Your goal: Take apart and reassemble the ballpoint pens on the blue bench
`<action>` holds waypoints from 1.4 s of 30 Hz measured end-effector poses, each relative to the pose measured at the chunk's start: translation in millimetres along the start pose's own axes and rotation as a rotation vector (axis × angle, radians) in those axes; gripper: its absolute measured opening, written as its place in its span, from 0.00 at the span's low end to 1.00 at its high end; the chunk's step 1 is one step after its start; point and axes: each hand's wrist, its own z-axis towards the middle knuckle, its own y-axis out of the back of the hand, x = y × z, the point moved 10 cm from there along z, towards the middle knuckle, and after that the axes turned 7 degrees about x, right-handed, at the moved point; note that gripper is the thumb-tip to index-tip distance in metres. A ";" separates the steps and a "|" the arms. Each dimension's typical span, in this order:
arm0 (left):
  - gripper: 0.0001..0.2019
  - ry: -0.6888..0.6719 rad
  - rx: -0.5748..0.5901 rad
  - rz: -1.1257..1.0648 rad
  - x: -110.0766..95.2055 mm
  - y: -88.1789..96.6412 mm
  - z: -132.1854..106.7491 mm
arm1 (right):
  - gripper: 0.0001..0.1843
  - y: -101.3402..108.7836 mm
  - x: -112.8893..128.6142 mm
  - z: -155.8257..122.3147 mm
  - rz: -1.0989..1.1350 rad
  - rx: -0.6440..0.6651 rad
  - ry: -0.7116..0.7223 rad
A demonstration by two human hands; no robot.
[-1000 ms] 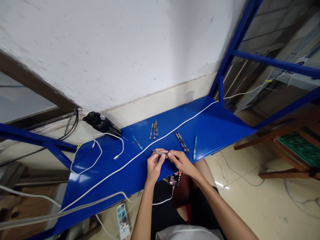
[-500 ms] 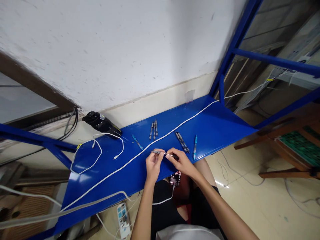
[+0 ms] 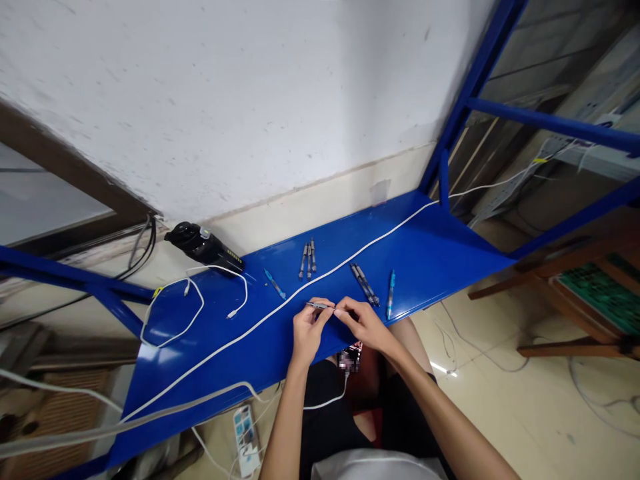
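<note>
Both of my hands meet over the front edge of a blue metal shelf (image 3: pixel 430 260). My left hand (image 3: pixel 307 332) pinches a slim grey pen (image 3: pixel 317 305) near its tip end. My right hand (image 3: pixel 364 323) is closed on the same pen's other end, fingertips touching those of the left. On the shelf behind lie three grey pens (image 3: pixel 308 258), a pair of dark pens (image 3: pixel 364 283), a blue pen (image 3: pixel 389 285) to their right and a thin blue pen part (image 3: pixel 275 284) to the left.
A long white cable (image 3: pixel 350 257) runs diagonally across the shelf. A short white charging cable (image 3: pixel 193 298) loops at the left beside a black device (image 3: pixel 204 247). A power strip (image 3: pixel 244 433) lies on the floor below. Blue rack posts (image 3: pixel 475 73) rise at right.
Half a second ago my hands were slightly apart with a thin refill showing between the pen parts; now they have closed together again and the refill is hidden.
</note>
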 end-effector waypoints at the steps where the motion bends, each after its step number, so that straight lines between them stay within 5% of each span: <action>1: 0.12 0.000 0.005 0.000 -1.1 -0.8 0.1 | 0.25 -1.7 0.1 0.6 -0.016 0.018 0.003; 18: 0.10 -0.013 0.018 -0.016 0.9 -1.7 0.3 | 0.21 0.7 1.5 0.1 0.028 -0.013 -0.008; 31: 0.10 -0.040 0.075 0.010 -4.4 -5.1 0.2 | 0.27 -5.9 -8.0 0.6 0.020 0.079 -0.053; 42: 0.16 0.099 -0.069 -0.050 21.3 8.3 -3.2 | 0.18 3.7 0.4 1.1 0.051 -0.033 -0.001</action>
